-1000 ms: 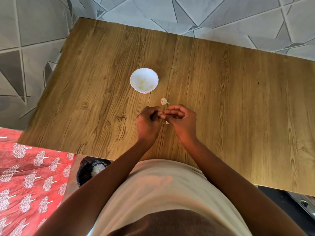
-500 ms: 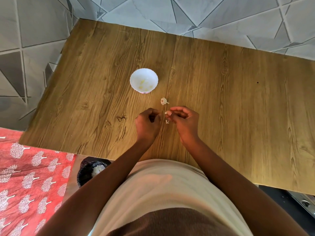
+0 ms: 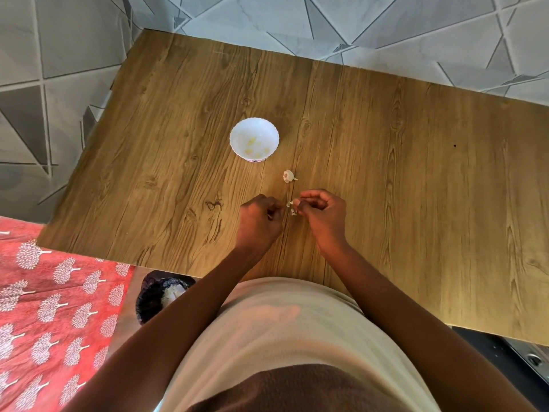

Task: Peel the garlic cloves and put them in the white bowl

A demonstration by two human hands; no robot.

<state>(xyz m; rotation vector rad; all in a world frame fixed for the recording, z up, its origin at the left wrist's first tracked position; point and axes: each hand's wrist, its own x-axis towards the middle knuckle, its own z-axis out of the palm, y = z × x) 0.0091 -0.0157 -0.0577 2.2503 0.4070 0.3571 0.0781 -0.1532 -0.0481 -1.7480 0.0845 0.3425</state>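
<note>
A white bowl (image 3: 237, 138) stands on the wooden table (image 3: 386, 173) and holds a few peeled yellowish cloves (image 3: 251, 141). A small part of a garlic bulb (image 3: 288, 176) lies between the bowl and my hands. My left hand (image 3: 259, 223) has its fingers curled tight around a garlic clove, which is almost wholly hidden. My right hand (image 3: 323, 215) pinches a white scrap of garlic skin (image 3: 291, 203) at its fingertips. A small gap separates the two hands. More skin scraps (image 3: 294, 212) lie on the table under that gap.
A black bin (image 3: 160, 294) with white peelings in it stands below the table's near edge on the left. Red patterned cloth (image 3: 53, 316) lies beside it. Grey tiled floor surrounds the table. A dark appliance (image 3: 511, 355) shows at the lower right.
My hands were pressed together on the clove; now they have drawn apart. The right hand has pulled a piece of skin away to the right.
</note>
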